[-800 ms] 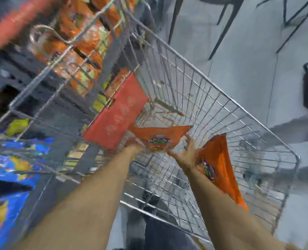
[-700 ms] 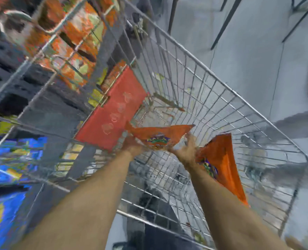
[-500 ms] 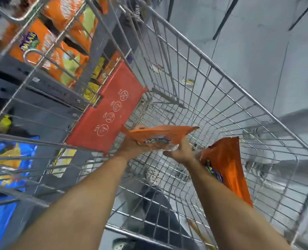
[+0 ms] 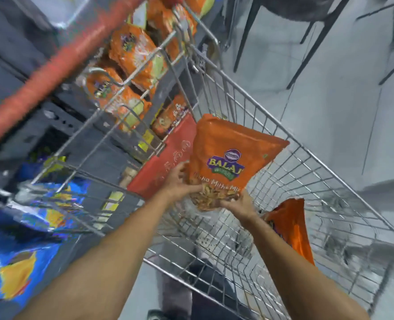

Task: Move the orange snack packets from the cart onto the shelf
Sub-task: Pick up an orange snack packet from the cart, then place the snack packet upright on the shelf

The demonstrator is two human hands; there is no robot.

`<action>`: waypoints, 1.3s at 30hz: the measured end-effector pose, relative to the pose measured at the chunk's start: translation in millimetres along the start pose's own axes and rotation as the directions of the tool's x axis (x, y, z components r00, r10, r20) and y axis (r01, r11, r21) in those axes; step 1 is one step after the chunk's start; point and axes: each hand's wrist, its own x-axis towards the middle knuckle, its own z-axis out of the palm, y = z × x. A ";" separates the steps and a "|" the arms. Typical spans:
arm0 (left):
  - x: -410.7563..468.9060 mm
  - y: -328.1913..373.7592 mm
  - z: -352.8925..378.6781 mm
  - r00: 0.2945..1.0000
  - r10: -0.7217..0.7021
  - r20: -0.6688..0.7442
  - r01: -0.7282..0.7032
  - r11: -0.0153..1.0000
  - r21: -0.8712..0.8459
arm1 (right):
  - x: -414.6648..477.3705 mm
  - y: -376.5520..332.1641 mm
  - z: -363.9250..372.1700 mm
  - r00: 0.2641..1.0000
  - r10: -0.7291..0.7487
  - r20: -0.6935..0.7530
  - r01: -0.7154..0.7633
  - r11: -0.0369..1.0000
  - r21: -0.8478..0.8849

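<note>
Grey floor and dark chair legs fill the far side of the room, and a wire cart (image 4: 283,181) stands close beside a grey shelf (image 4: 113,139). Both hands close on one orange snack packet (image 4: 228,158), holding it upright above the cart basket with its printed face toward the camera. The left hand (image 4: 177,181) grips the lower left edge and the right hand (image 4: 237,204) supports the bottom right corner from below. A second orange packet (image 4: 290,227) remains inside the cart, leaning near the right side wall just behind the right forearm. I judge that the step in hand is to carry the held packet left, over the cart rim and past the red handle bar (image 4: 52,72), to the shelf. To do this well, the hands should lift it high enough to clear the wire rim, keep the grip gentle so the contents are not crushed, and place it face outward beside the orange packets on the shelf (image 4: 131,51). Blue packets (image 4: 18,250) lie on a lower level, at the left edge of the view, and they look blurred.
</note>
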 end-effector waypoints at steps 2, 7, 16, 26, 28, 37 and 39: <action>-15.9 12.4 -13.7 0.998 0.064 -0.019 -0.064 0.998 -0.020 | -12.7 -26.4 0.8 0.997 -0.076 0.020 0.075 0.996 0.049; -64.3 46.2 -51.1 0.973 0.225 -0.043 -0.225 0.974 0.006 | -52.0 -92.1 1.6 0.957 -0.287 0.032 0.282 0.953 0.107; -179.2 94.4 -124.0 0.822 0.473 -0.317 -0.514 0.856 -0.055 | -136.2 -204.0 48.4 0.786 -0.602 0.140 0.580 0.797 0.170; -345.5 99.7 -213.9 0.468 0.647 -0.602 -0.755 0.647 0.109 | -255.1 -298.6 152.7 0.437 -0.855 0.281 0.815 0.508 0.278; -387.1 98.4 -236.0 0.384 0.654 -0.652 -0.780 0.608 0.150 | -282.5 -317.8 182.5 0.362 -0.879 0.311 0.828 0.457 0.325; -571.6 59.9 -327.2 -0.026 0.546 -0.837 -0.818 0.470 0.332 | -436.8 -378.2 335.1 0.023 -0.932 0.362 0.779 0.244 0.578; -604.7 45.9 -348.7 -0.111 0.491 -0.864 -0.811 0.458 0.364 | -470.0 -386.1 372.1 -0.019 -0.932 0.361 0.766 0.219 0.605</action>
